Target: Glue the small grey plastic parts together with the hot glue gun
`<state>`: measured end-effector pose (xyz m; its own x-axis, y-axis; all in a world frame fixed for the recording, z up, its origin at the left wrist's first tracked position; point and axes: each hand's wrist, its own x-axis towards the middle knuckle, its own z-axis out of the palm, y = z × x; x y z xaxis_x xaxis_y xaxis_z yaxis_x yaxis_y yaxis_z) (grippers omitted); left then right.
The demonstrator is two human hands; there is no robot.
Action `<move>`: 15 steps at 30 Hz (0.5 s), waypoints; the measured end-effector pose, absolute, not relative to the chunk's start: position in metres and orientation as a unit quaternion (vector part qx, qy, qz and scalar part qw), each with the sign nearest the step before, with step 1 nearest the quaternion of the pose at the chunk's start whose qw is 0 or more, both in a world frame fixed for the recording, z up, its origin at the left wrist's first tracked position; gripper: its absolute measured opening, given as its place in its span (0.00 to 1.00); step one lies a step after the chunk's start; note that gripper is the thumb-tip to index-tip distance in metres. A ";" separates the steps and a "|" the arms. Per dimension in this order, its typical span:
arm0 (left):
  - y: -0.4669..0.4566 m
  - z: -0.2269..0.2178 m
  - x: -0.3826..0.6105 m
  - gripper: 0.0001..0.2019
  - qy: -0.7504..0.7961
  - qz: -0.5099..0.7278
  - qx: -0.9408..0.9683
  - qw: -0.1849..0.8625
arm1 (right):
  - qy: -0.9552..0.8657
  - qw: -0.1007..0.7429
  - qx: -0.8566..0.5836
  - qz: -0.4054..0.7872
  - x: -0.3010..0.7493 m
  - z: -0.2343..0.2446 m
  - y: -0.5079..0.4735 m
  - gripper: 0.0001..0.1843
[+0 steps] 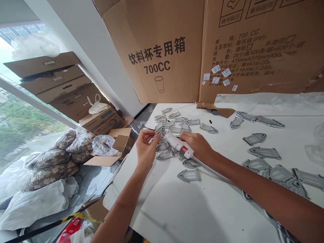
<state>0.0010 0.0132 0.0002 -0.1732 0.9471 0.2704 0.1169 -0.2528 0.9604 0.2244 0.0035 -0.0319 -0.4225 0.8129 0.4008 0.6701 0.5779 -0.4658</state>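
Note:
My right hand (193, 143) is wrapped round a white glue gun (177, 141) with a red switch and a pale cable trailing back under my forearm. My left hand (147, 146) pinches a small grey plastic frame (159, 130) between thumb and fingers. The gun's nozzle points at that frame; whether they touch I cannot make out. More grey frames of the same pointed shape lie around and beneath both hands, one of them (189, 176) by itself nearer to me.
More frames (264, 152) lie on the right of the white table (177, 206). A large cardboard box (162, 50) stands behind it. Boxes (101, 118) and stuffed plastic bags (53, 162) fill the floor by the window at left. A small black piece (210, 122) lies on the table.

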 end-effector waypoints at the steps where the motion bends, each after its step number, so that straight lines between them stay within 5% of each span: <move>1: 0.013 0.000 0.001 0.17 0.498 0.583 0.536 0.355 | -0.836 0.301 -0.444 0.116 0.224 -0.031 0.003 0.05; 15: 0.011 0.000 0.003 0.15 0.480 0.596 0.525 0.372 | -0.844 0.242 -0.465 0.112 0.224 -0.021 0.000 0.09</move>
<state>0.0031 0.0110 0.0000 -0.1726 0.9475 0.2690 0.0605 -0.2624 0.9631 0.2235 -0.0001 -0.0206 -0.4505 0.8392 0.3046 0.7313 0.5426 -0.4133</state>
